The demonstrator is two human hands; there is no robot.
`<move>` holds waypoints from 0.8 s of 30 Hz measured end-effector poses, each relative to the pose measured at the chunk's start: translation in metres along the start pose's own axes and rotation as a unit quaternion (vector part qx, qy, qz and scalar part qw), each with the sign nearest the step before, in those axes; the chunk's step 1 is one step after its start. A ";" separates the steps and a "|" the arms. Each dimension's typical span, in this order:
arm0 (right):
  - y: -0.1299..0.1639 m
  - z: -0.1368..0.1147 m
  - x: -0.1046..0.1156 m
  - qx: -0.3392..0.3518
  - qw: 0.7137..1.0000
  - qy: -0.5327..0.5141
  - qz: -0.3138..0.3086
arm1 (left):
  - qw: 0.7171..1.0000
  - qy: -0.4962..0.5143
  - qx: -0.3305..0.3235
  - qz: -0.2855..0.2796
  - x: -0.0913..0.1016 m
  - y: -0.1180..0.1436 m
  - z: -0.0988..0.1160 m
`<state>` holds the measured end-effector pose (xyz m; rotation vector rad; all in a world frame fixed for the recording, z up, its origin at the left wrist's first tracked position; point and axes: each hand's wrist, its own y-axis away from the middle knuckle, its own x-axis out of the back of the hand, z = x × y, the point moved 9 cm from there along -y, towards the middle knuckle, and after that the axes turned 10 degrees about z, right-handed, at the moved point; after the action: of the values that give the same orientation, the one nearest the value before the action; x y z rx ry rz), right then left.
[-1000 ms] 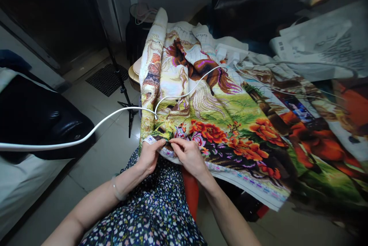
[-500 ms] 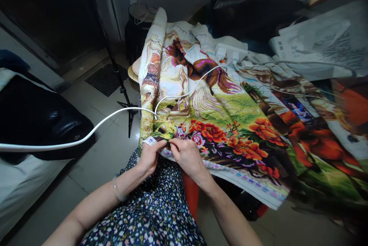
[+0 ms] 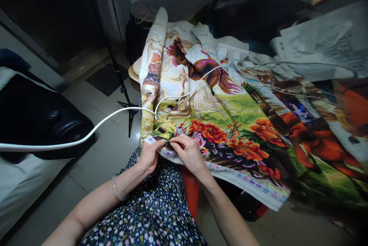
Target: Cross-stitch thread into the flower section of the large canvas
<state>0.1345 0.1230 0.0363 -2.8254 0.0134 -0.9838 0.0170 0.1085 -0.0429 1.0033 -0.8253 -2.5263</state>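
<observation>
A large cross-stitch cloth [image 3: 241, 111] with horses and orange flowers spreads out before me, its left side wound into a roll [image 3: 151, 73]. My left hand [image 3: 150, 156] grips the cloth's near edge by the foot of the roll, thumb on top, beside a small white label [image 3: 149, 140]. Close to that thumb, my right hand [image 3: 188, 153] is closed in a pinch just over the dark stitched part. Whatever lies between its fingertips is too small to make out.
A white cable [image 3: 115, 113] crosses in front of me and over the cloth to a power strip [image 3: 230, 52]. A thin black stand [image 3: 122, 85] rises at the left of the roll. Black bags [image 3: 247, 0] and a printed white bag [image 3: 322, 42] lie at the back right.
The right hand has shifted very slightly, its fingers bending a little differently near the left thumb. The left hand keeps its hold on the cloth.
</observation>
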 end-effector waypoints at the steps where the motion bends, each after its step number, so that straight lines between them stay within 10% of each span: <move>1: 0.000 0.002 0.000 -0.002 1.000 -0.018 0.002 | 1.000 0.000 0.001 0.000 0.000 0.000 0.000; 24: -0.004 0.018 -0.010 -0.037 0.990 -0.134 0.021 | 1.000 0.016 0.018 -0.002 0.001 -0.001 0.000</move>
<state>0.1374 0.1302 0.0172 -2.9883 0.0803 -0.6002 0.0162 0.1088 -0.0448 1.0557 -0.8633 -2.4997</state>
